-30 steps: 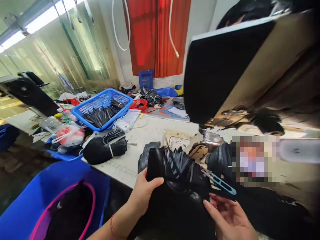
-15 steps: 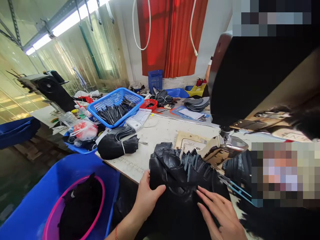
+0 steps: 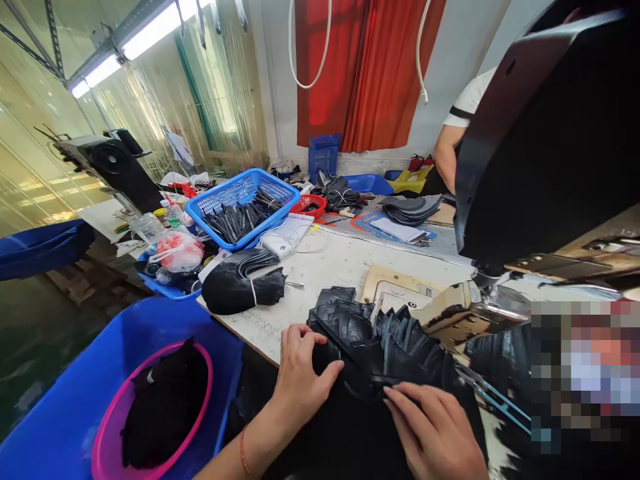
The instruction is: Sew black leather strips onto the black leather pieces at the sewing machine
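Evidently, a black piece [image 3: 357, 385] is lying left of the sewing machine [image 3: 535, 173], on its near side. The left hand [image 3: 303, 373] is resting on it, thumb spread, grip unclear; the right hand [image 3: 437, 423] is pinching it. Handling seems midway: fanned black pieces [image 3: 407, 340] nearer the machine are apparently waiting; finished work isn't showing recognisably.

Nearer than the glossy blue rectangular plastic basket [image 3: 227, 194] lie smooth, softly shiny black leather-like pieces [image 3: 347, 325]; behind it hangs a matt red cloth curtain [image 3: 387, 77].
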`<state>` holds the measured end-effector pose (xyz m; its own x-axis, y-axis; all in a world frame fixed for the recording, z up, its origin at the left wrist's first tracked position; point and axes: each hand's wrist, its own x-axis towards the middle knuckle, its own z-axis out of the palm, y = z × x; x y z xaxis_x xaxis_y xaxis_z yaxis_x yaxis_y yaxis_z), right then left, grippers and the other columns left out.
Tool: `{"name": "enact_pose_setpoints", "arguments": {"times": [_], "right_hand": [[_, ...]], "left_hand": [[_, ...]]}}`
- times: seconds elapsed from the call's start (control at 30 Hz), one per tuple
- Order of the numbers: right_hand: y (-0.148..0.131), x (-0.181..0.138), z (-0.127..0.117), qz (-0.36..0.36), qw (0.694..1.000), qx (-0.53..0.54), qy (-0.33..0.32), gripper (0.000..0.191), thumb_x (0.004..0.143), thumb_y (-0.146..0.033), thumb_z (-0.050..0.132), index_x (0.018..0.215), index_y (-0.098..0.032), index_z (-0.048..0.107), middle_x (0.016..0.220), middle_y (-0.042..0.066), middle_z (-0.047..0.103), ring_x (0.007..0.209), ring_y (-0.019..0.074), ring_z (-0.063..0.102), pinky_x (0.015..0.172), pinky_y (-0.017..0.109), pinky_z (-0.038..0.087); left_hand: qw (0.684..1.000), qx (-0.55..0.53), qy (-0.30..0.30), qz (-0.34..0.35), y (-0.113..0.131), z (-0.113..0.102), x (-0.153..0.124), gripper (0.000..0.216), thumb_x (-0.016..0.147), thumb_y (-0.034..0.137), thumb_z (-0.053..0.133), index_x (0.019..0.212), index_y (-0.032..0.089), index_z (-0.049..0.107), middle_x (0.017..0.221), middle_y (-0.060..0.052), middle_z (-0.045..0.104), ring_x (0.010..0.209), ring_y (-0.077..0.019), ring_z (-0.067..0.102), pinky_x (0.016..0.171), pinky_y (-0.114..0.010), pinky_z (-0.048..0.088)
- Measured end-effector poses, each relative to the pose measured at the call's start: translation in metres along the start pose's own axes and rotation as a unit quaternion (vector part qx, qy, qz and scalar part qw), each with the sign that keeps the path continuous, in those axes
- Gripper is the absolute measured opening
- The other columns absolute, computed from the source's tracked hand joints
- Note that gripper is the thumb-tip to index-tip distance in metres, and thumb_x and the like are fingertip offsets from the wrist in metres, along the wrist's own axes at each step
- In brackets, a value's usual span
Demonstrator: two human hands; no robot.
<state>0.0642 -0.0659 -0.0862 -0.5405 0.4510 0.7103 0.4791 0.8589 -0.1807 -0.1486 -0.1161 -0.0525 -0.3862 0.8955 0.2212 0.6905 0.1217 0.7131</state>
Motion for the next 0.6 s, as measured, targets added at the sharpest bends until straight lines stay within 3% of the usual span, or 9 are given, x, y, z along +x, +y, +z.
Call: {"name": "enact_pose_setpoints", "arguments": {"times": [0.1, 0.2, 0.3, 0.4, 0.47, 0.6], "right_hand": [[-0.011, -0.003, -0.002, 0.017, 0.999, 0.042, -0.023, 0.02, 0.09, -0.011, 0.059, 0.108, -0.012, 0.067, 0.095, 0.011, 0.065, 0.088, 0.0205, 0.061, 0.078, 0.034, 0.052], [-0.019, -0.001, -0.001, 0.042, 0.997, 0.045, -0.038, 0.028, 0.089, -0.01, 0.058, 0.116, -0.013, 0.065, 0.107, 0.013, 0.067, 0.094, 0.022, 0.061, 0.081, 0.035, 0.054], [-0.022, 0.004, 0.001, 0.053, 0.997, 0.036, -0.041, 0.032, 0.09, -0.009, 0.055, 0.12, -0.015, 0.063, 0.118, 0.013, 0.066, 0.096, 0.023, 0.061, 0.081, 0.037, 0.055], [-0.021, 0.012, 0.003, 0.059, 0.997, 0.029, -0.037, 0.028, 0.091, -0.008, 0.051, 0.116, -0.015, 0.063, 0.118, 0.014, 0.066, 0.093, 0.0228, 0.062, 0.078, 0.037, 0.055], [-0.02, 0.018, 0.006, 0.065, 0.997, 0.035, -0.03, 0.022, 0.092, -0.009, 0.05, 0.109, -0.015, 0.063, 0.107, 0.013, 0.068, 0.087, 0.0211, 0.062, 0.076, 0.035, 0.055], [-0.015, 0.03, 0.014, 0.115, 0.991, 0.058, -0.03, 0.013, 0.092, -0.014, 0.049, 0.097, -0.019, 0.06, 0.084, 0.006, 0.065, 0.075, 0.0187, 0.062, 0.066, 0.031, 0.053]], "left_hand": [[0.998, 0.009, -0.026, 0.055, 0.007, 0.008, 0.0, 0.024, 0.069, 0.024, 0.079, 0.085, 0.019, 0.062, 0.094, -0.006, 0.055, 0.094, -0.0259, 0.051, 0.085, -0.042, 0.044], [0.99, 0.01, -0.096, 0.099, 0.013, 0.016, 0.001, 0.021, 0.07, 0.023, 0.079, 0.081, 0.019, 0.062, 0.089, -0.006, 0.059, 0.089, -0.0252, 0.05, 0.078, -0.039, 0.042], [0.986, 0.001, -0.131, 0.102, 0.017, 0.019, 0.005, 0.009, 0.078, 0.018, 0.069, 0.076, 0.019, 0.06, 0.084, -0.006, 0.061, 0.085, -0.0241, 0.05, 0.074, -0.037, 0.039], [0.986, -0.06, -0.146, 0.042, 0.018, 0.018, 0.009, 0.007, 0.08, 0.017, 0.065, 0.075, 0.018, 0.061, 0.079, -0.005, 0.061, 0.081, -0.0218, 0.052, 0.071, -0.034, 0.039], [0.98, -0.126, -0.15, -0.021, 0.018, 0.016, 0.009, 0.002, 0.08, 0.019, 0.065, 0.079, 0.018, 0.064, 0.079, -0.004, 0.062, 0.078, -0.0197, 0.054, 0.071, -0.032, 0.04], [0.947, -0.265, -0.143, -0.115, 0.015, 0.012, 0.012, 0.013, 0.076, 0.024, 0.069, 0.087, 0.017, 0.068, 0.079, -0.002, 0.065, 0.074, -0.0168, 0.056, 0.07, -0.029, 0.041]]}}
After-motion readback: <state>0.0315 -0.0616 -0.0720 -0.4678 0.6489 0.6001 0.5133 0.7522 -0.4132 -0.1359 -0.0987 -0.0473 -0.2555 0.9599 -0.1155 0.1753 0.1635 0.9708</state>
